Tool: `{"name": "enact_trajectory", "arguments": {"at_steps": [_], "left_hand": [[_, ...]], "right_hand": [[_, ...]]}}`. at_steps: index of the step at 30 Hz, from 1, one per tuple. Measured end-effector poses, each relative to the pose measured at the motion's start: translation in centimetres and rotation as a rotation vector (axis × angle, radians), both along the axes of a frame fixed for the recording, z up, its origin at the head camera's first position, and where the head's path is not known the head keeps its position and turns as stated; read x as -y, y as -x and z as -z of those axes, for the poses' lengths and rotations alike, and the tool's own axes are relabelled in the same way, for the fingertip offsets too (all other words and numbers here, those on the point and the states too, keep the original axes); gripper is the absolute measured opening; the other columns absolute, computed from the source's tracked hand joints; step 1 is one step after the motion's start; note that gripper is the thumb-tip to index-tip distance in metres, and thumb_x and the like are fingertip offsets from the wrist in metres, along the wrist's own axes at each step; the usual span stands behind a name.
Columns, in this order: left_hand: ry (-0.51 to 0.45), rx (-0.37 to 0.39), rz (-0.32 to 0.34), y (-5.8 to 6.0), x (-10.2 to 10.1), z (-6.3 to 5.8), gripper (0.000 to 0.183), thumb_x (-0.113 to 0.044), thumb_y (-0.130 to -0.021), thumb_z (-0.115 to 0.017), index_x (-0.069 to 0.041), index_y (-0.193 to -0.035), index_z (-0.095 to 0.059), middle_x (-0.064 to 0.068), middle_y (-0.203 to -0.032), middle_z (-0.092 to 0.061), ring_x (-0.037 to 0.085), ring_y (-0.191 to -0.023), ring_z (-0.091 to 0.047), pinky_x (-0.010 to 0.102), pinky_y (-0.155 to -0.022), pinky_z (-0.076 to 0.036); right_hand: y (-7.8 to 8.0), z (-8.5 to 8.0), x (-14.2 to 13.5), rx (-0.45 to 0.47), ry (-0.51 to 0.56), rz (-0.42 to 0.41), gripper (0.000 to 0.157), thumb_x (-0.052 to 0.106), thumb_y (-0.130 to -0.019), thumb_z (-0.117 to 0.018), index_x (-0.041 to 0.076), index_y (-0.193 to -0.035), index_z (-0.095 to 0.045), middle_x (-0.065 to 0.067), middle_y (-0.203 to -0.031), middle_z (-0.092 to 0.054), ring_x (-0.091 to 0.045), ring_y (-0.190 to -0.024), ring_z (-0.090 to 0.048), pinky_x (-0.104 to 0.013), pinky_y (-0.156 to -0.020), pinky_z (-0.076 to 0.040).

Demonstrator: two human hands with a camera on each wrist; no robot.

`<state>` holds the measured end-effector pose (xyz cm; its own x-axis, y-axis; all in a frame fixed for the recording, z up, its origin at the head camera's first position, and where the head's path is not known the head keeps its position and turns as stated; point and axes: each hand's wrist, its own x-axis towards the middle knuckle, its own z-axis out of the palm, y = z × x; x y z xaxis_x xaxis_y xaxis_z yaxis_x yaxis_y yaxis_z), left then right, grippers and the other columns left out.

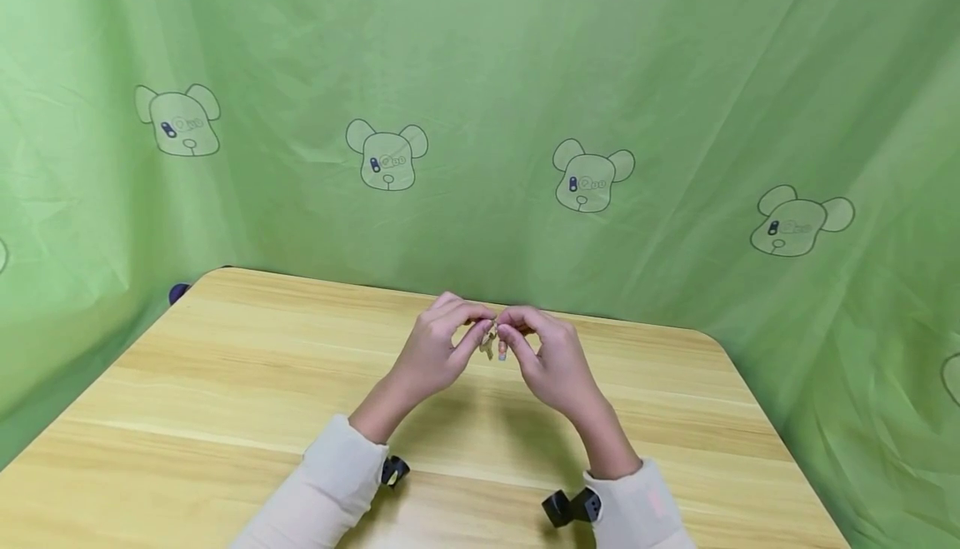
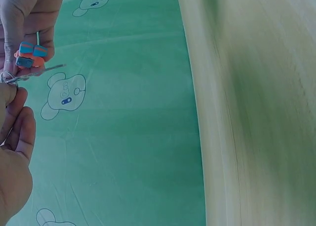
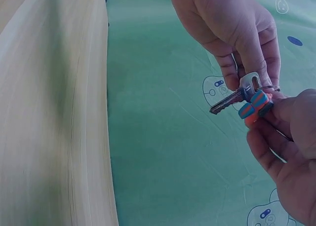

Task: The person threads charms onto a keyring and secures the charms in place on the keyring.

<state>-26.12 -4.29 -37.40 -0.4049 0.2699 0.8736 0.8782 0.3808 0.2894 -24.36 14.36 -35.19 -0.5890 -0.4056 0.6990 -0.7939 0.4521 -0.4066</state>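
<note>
Both hands meet above the table, fingertips close together around a small metal key ring (image 3: 270,88). The left hand (image 1: 435,347) pinches the ring between thumb and forefinger. From it hangs a silver key (image 3: 229,100), its toothed blade pointing down and away from the hands. A small orange charm with blue parts (image 3: 254,106) dangles beside the key, right at the fingertips of the right hand (image 1: 553,357). That hand pinches the ring too, thumb against forefinger; its exact contact is partly hidden. In the left wrist view the charm (image 2: 30,55) overlaps the right fingers.
A light wood-grain table (image 1: 247,382) spreads below both forearms. Behind it and at the sides hangs a green curtain (image 1: 480,57) with bear-head drawings. Black wrist cameras (image 1: 570,507) sit at the pale sleeve cuffs. A dark purple object (image 1: 178,292) shows by the table's far left corner.
</note>
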Motion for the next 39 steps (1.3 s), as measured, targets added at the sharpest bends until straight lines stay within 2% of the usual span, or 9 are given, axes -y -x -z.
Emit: {"name": "enact_trajectory", "arguments": {"at_steps": [4, 5, 9, 11, 12, 27, 35, 39], "left_hand": [[-0.002, 0.005, -0.003, 0.00, 0.08, -0.04, 0.010, -0.010, -0.090, -0.065, -0.007, -0.099, -0.069, 0.000, -0.094, -0.070, 0.012, -0.085, -0.056, 0.020, -0.073, -0.046], [-0.001, 0.007, -0.005, -0.01, 0.10, -0.04, 0.010, -0.010, -0.090, -0.065, -0.007, -0.099, -0.069, 0.000, -0.094, -0.070, 0.012, -0.085, -0.056, 0.019, -0.073, -0.046], [0.001, 0.009, -0.008, 0.01, 0.12, -0.06, 0.010, -0.010, -0.090, -0.065, -0.007, -0.098, -0.070, -0.001, -0.093, -0.070, 0.012, -0.085, -0.057, 0.019, -0.074, -0.046], [0.002, 0.012, -0.010, 0.03, 0.12, -0.04, 0.010, -0.010, -0.090, -0.065, -0.007, -0.098, -0.070, -0.001, -0.093, -0.070, 0.012, -0.085, -0.057, 0.019, -0.074, -0.046], [0.002, 0.012, -0.010, 0.03, 0.13, -0.04, 0.010, -0.010, -0.090, -0.065, -0.007, -0.098, -0.070, -0.001, -0.093, -0.070, 0.012, -0.085, -0.057, 0.019, -0.074, -0.046], [0.025, 0.030, -0.014, -0.01, 0.32, -0.09, 0.010, -0.011, -0.091, -0.064, -0.008, -0.098, -0.070, -0.001, -0.094, -0.070, 0.011, -0.085, -0.056, 0.019, -0.074, -0.045], [0.030, 0.031, -0.019, 0.05, 0.42, -0.07, 0.010, -0.012, -0.091, -0.064, -0.008, -0.098, -0.070, -0.003, -0.092, -0.069, 0.010, -0.084, -0.055, 0.019, -0.072, -0.045], [0.023, 0.035, -0.021, -0.02, 0.41, -0.05, 0.010, -0.012, -0.091, -0.064, -0.008, -0.098, -0.070, -0.003, -0.092, -0.069, 0.010, -0.083, -0.055, 0.021, -0.072, -0.046]], "right_hand": [[0.01, -0.09, 0.02, -0.015, -0.001, 0.003, 0.006, 0.008, -0.091, -0.063, 0.011, -0.096, -0.064, 0.005, -0.078, -0.063, -0.006, -0.074, -0.057, -0.025, -0.066, -0.048], [0.03, -0.10, 0.00, -0.015, -0.001, 0.006, 0.005, 0.008, -0.091, -0.063, 0.011, -0.095, -0.064, 0.006, -0.077, -0.063, -0.006, -0.074, -0.056, -0.026, -0.072, -0.049], [0.02, -0.13, -0.02, -0.002, -0.002, 0.012, 0.005, 0.009, -0.091, -0.063, 0.012, -0.095, -0.065, 0.006, -0.078, -0.063, -0.008, -0.075, -0.057, -0.027, -0.073, -0.050], [0.03, -0.10, -0.02, 0.004, -0.002, 0.012, 0.005, 0.009, -0.091, -0.063, 0.011, -0.095, -0.065, 0.006, -0.081, -0.063, -0.008, -0.074, -0.059, -0.027, -0.073, -0.051], [0.04, -0.10, -0.02, 0.006, -0.003, 0.012, 0.005, 0.009, -0.091, -0.063, 0.011, -0.095, -0.065, 0.005, -0.082, -0.063, -0.008, -0.075, -0.059, -0.025, -0.068, -0.051], [0.26, 0.16, 0.01, 0.056, 0.019, -0.015, 0.005, 0.008, -0.091, -0.061, 0.010, -0.095, -0.064, 0.004, -0.081, -0.063, -0.009, -0.072, -0.058, -0.024, -0.064, -0.050], [0.18, 0.04, -0.18, 0.039, -0.003, -0.024, 0.007, 0.008, -0.093, -0.060, 0.007, -0.097, -0.065, 0.004, -0.082, -0.063, -0.008, -0.073, -0.058, -0.024, -0.065, -0.050], [0.07, -0.01, -0.22, 0.048, -0.011, -0.018, 0.007, 0.010, -0.093, -0.060, 0.010, -0.098, -0.065, 0.005, -0.083, -0.063, -0.008, -0.074, -0.059, -0.024, -0.066, -0.050]]}}
